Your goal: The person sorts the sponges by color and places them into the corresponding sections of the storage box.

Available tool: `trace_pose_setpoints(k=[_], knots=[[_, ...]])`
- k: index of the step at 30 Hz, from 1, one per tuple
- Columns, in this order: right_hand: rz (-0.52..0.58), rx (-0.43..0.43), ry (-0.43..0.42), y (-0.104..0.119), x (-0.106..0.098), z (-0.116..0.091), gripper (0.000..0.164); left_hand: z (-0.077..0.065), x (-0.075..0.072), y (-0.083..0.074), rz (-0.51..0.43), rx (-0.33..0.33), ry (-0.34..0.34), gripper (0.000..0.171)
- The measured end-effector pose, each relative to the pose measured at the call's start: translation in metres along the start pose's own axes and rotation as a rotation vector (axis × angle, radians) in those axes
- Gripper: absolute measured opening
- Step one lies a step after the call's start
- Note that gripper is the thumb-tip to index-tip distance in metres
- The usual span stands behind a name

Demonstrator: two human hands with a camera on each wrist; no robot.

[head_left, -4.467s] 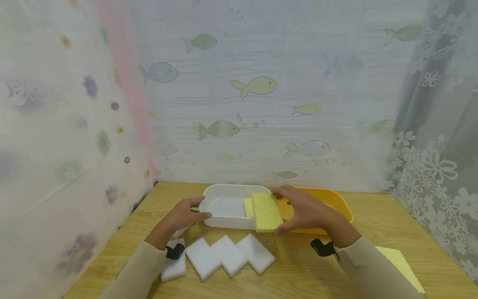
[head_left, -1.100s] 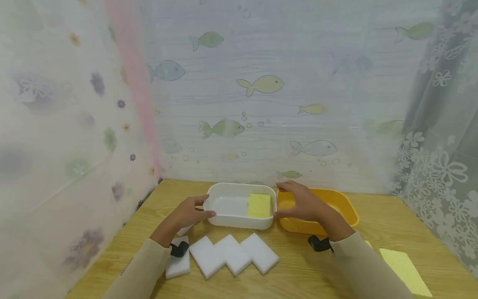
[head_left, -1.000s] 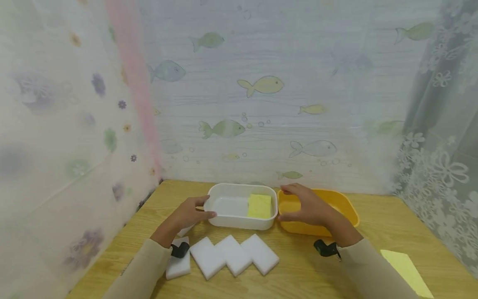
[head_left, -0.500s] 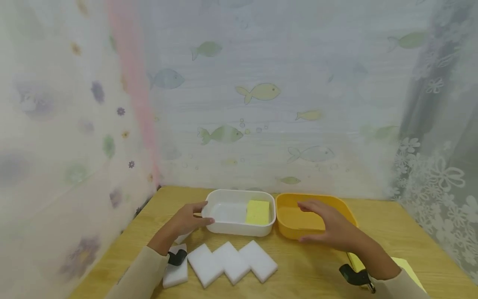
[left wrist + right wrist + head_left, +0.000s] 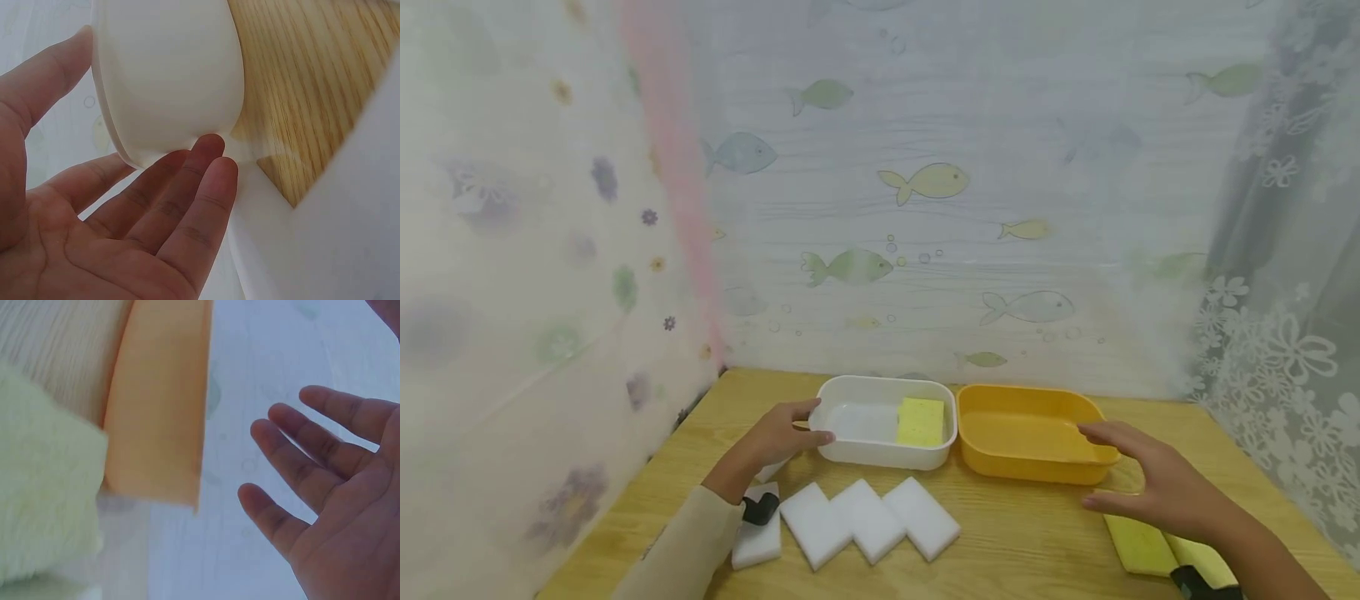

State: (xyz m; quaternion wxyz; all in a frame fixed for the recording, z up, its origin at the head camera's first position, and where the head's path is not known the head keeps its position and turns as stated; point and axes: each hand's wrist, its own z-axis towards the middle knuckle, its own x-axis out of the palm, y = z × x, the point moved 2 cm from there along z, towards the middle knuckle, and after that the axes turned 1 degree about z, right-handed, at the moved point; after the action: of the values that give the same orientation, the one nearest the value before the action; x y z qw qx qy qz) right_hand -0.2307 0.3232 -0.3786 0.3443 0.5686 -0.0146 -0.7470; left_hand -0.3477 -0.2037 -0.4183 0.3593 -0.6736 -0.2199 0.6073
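A pale curtain (image 5: pixel 955 218) is hanging behind the wooden table (image 5: pixel 1030 537), showing green, yellow and bluish fish (image 5: pixel 936 181) among thin wavy lines and small bubbles (image 5: pixel 924 257). A pink stripe (image 5: pixel 674 167) is running down the corner to the left, where a cream sheet (image 5: pixel 527 275) is bearing scattered flowers (image 5: pixel 604 178). On the right, a grey curtain (image 5: pixel 1292 250) is carrying white blossoms (image 5: pixel 1297 356), crowding thickest low down.

A yellow rectangular sponge (image 5: pixel 921 421) is lying in the right end of a white oblong plastic tub (image 5: pixel 868 454); an orange oblong plastic tub (image 5: pixel 1030 468) is standing just right. White rectangular foam blocks (image 5: pixel 867 521) are lying before the white tub, more yellow sponges (image 5: pixel 1137 547) right-front of the orange.
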Motion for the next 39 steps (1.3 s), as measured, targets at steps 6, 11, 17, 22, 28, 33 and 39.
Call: trace_pose_setpoints(k=[6, 11, 17, 22, 28, 33, 39], knots=[[0.077, 0.054, 0.066, -0.037, -0.009, -0.02, 0.078, 0.0, 0.0, -0.001, 0.006, -0.003, 0.0, 0.091], [0.105, 0.1, 0.127, -0.072, -0.009, -0.033, 0.079, -0.002, 0.001, -0.001, 0.001, -0.001, 0.007, 0.091], [0.245, 0.157, 0.38, -0.103, -0.008, -0.044, 0.09, -0.003, 0.0, -0.001, 0.011, -0.001, 0.001, 0.09], [0.356, 0.215, 0.607, -0.117, -0.006, -0.048, 0.097, -0.002, -0.001, -0.001, 0.022, -0.001, -0.005, 0.089], [0.347, 0.276, 0.715, -0.118, -0.003, -0.05, 0.102, 0.0, -0.001, -0.004, 0.021, 0.011, 0.001, 0.09], [0.275, 0.256, 0.685, -0.113, -0.003, -0.048, 0.101, 0.001, -0.001, -0.005, 0.019, 0.01, -0.001, 0.09], [0.184, 0.269, 0.647, -0.105, -0.002, -0.045, 0.098, -0.002, -0.001, -0.003, 0.024, -0.017, -0.001, 0.09]])
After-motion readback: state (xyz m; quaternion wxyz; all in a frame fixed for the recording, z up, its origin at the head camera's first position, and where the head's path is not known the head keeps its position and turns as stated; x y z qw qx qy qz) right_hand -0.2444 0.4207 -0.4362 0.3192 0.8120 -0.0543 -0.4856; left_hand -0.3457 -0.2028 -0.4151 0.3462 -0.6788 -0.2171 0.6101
